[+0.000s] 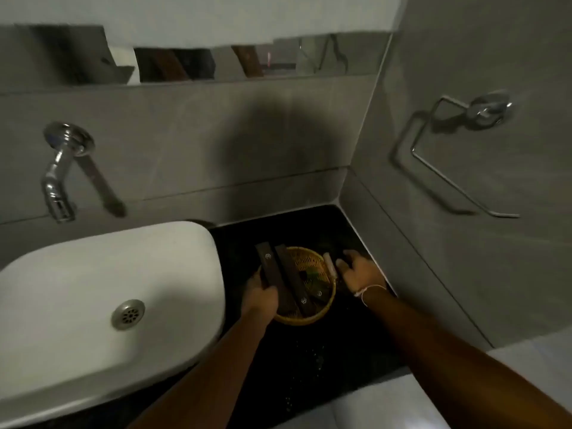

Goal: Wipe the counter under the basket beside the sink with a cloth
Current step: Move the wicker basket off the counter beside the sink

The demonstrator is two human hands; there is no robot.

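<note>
Right, the basket [312, 289] sits on the black counter [334, 351] just right of the sink [102, 305]. My left hand [261, 297] grips its sink-side rim; my right hand [360, 272] curls around the far rim, perhaps bunching a cloth. The dark packets [280, 277] show small white logos, unreadable.

A round woven basket [312, 283], yellow-tan, sits low and right of centre in the frame on a glossy black counter [346, 345], just right of the white sink [102, 298]. Dark flat oblong packets lean inside it, slanting toward the upper left. The counter fills the corner between the grey walls and shows pale specks near the lower centre. No cloth can be made out.
</note>
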